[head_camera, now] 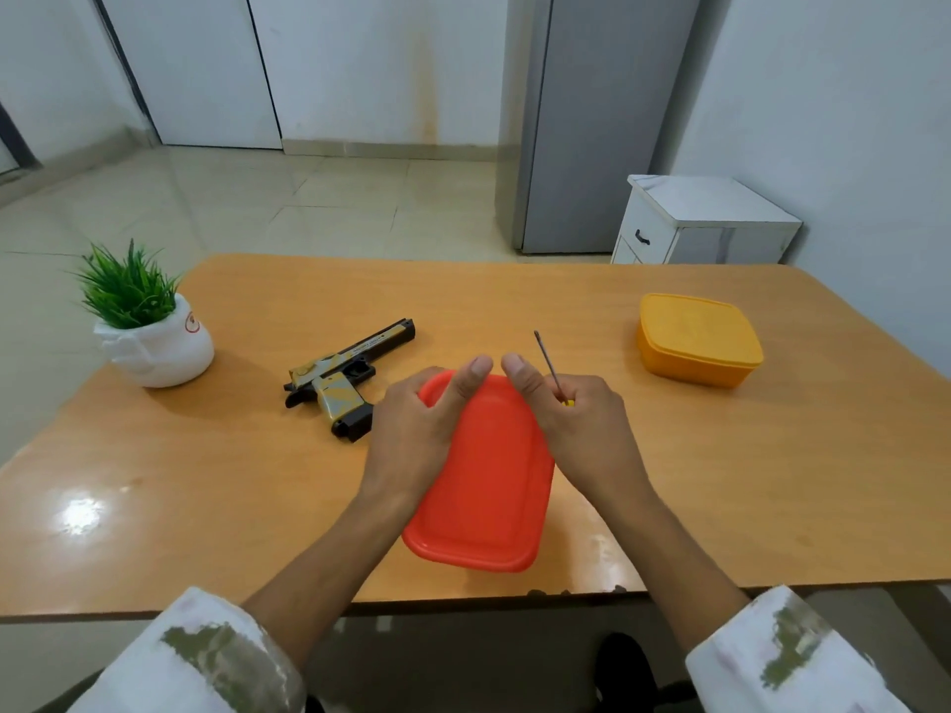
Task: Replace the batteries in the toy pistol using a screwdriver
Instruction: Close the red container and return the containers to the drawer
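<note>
At the table's (206,481) far left corner a potted plant (146,329) sits close to the edge, its white pot partly overhanging the left side. To its right, apart from it, the toy pistol (345,375) lies flat on its side, barrel pointing away and to the right, grip toward the near edge; bare wood surrounds it on the far and near sides. The grip's base is just beside the left hand (424,427), which grips the far left corner of a red lidded box (489,491), thumb laid on the lid. The box stands lengthwise in the middle, its near end close to the table's front edge. The right hand (579,434) rests against the box's far right corner with its thumb on the lid while its curled fingers hold the screwdriver (550,367), whose thin shaft points up and away. Right of it there is a wide stretch of open tabletop, then a closed yellow box (697,339) near the right edge. Beyond that corner, a white cabinet (705,218) stands on the floor.
</note>
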